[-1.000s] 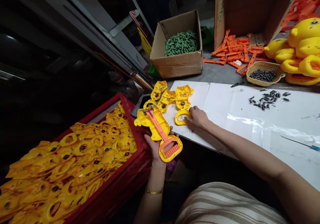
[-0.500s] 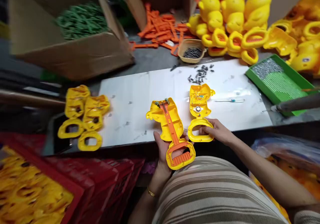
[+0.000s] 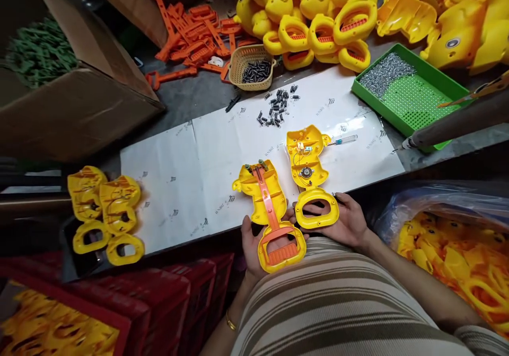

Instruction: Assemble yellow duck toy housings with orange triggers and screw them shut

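My left hand (image 3: pixel 253 247) is closed round the handle of a yellow duck-shaped toy half (image 3: pixel 260 202), its hollow inside facing up. An orange lever with a ribbed grip (image 3: pixel 282 254) lies along that half, with springs at its top end. To the right, the matching toy half (image 3: pixel 306 154) shows thin wires and a round speaker (image 3: pixel 306 172). My right hand (image 3: pixel 345 221) is palm up under this half's handle ring, holding it from below; its fingers show through the ring. A screwdriver (image 3: pixel 344 140) lies beside that half, its tip against the toy's beak.
Loose black springs (image 3: pixel 274 107) lie before a small basket (image 3: pixel 251 64) of springs. A green tray (image 3: pixel 413 96) holds screws. Orange levers (image 3: pixel 194 33), assembled ducks (image 3: pixel 310 1) and a carton (image 3: pixel 91 91) stand behind. Two toy halves (image 3: pixel 119 202) lie at left.
My right hand has gone from pinching the ring's right side to lying palm up beneath it. The right half now sits closer to the screwdriver. The whole view has shifted.
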`<state>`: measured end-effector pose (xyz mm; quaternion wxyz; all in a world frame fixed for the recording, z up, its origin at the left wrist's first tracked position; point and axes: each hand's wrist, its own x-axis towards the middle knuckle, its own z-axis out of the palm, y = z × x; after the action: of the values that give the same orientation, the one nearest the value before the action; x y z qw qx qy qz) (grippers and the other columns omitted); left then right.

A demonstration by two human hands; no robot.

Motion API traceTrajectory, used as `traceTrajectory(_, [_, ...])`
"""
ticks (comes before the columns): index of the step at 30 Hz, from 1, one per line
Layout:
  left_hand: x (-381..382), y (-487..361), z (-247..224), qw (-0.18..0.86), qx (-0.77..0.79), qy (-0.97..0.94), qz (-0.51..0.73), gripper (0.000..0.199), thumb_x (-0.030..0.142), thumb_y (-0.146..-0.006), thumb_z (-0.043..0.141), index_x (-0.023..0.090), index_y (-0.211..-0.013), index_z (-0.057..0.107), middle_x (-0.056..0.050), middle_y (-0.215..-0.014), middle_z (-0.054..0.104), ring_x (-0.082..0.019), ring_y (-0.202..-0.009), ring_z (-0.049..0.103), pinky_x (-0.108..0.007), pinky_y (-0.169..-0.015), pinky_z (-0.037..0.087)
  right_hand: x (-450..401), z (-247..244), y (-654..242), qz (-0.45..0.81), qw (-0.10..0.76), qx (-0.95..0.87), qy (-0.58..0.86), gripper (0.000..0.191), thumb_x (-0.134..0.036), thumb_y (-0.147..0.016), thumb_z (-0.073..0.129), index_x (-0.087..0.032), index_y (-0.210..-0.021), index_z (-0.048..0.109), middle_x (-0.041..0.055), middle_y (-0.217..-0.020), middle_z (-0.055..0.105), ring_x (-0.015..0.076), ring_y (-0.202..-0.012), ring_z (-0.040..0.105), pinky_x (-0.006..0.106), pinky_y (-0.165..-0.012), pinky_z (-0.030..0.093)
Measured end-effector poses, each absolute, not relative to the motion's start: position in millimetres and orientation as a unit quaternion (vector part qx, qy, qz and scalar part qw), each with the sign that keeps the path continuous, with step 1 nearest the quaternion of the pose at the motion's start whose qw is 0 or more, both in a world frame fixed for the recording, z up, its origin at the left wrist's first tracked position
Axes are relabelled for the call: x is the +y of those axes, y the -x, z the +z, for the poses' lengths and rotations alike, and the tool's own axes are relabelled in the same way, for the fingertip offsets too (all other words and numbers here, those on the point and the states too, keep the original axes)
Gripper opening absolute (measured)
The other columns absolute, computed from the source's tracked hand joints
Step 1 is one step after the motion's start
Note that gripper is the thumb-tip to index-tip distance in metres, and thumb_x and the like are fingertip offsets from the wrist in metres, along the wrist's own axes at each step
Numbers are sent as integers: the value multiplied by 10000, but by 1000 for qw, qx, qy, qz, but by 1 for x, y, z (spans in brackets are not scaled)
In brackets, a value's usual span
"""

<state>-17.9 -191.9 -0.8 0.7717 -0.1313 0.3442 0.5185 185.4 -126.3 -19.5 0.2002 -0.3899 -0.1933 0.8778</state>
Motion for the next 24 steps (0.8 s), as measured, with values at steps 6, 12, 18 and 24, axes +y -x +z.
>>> traceTrajectory(6, [-194,26,8,778,354,133,501,674,591,-871,462,148,-1371,547,-151,-1070,728,-357,-1131,640,-606,-1032,438,-125,-15,-180,906,217,-127,341,666,-498,-932,89,-162,-1393,432,197,-1240,642,290,-1054,655,539,-921,492])
traceTrajectory(12, [-184,37,13,788,378,116,472,619,579,-871,444,54,-1083,694,-194,-990,733,-382,-1093,650,-614,-1003,471,-125,-15,-181,899,240,-132,342,665,-578,-937,150,-172,-1359,465,207,-1248,635,298,-1127,625,468,-841,526])
traceTrajectory(18, [-162,27,9,765,382,75,513,603,575,-925,428,61,-1101,691,-177,-1001,735,-323,-1015,679,-620,-1000,478,-128,-6,-188,838,279,-245,400,678,-701,-855,356,-206,-1287,523,179,-1289,633,335,-1183,616,501,-897,529])
traceTrajectory(24, [-124,-1,-5,722,365,-20,588,683,718,-884,432,130,-1106,701,-148,-1223,692,-326,-1232,595,-502,-1028,502,-120,-4,-179,623,410,-483,459,740,-605,-770,676,-253,-1383,456,116,-1412,549,299,-1305,524,458,-1074,443])
